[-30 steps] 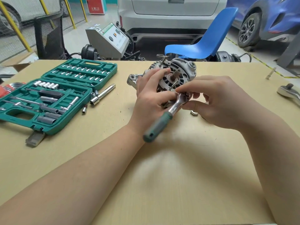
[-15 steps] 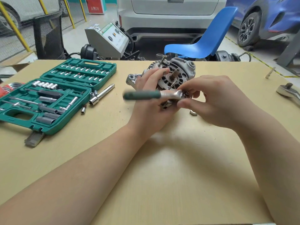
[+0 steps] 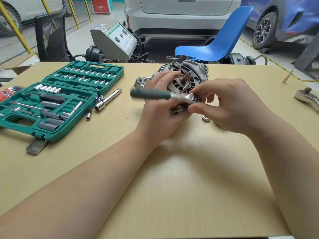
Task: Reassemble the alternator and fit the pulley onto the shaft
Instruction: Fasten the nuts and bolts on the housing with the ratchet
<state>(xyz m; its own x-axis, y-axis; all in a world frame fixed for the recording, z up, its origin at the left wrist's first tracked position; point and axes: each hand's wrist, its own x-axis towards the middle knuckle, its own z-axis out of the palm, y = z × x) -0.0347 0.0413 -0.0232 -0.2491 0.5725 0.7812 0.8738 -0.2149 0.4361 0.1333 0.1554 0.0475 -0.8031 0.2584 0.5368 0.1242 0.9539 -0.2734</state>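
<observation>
A grey alternator (image 3: 193, 71) stands on the wooden table (image 3: 172, 187), its bare shaft (image 3: 187, 77) pointing toward me. My left hand (image 3: 160, 114) wraps the alternator's left and lower side and steadies it. A small ratchet (image 3: 172, 96) with a dark green handle lies across the front of the alternator, handle pointing left. My right hand (image 3: 231, 107) pinches the ratchet's head between thumb and fingers at the alternator's lower right edge. A loose nut (image 3: 205, 119) lies on the table just under my right hand. No pulley is in view.
An open green socket set (image 3: 58, 99) takes up the left of the table, with an extension bar (image 3: 108, 99) and loose sockets beside it. A larger ratchet head (image 3: 307, 98) lies at the right edge. A blue chair (image 3: 215, 42) and parked cars stand behind the table.
The ratchet handle swung from pointing down toward me up to pointing left, and has stayed there. Both hands kept their places on the alternator and the ratchet head.
</observation>
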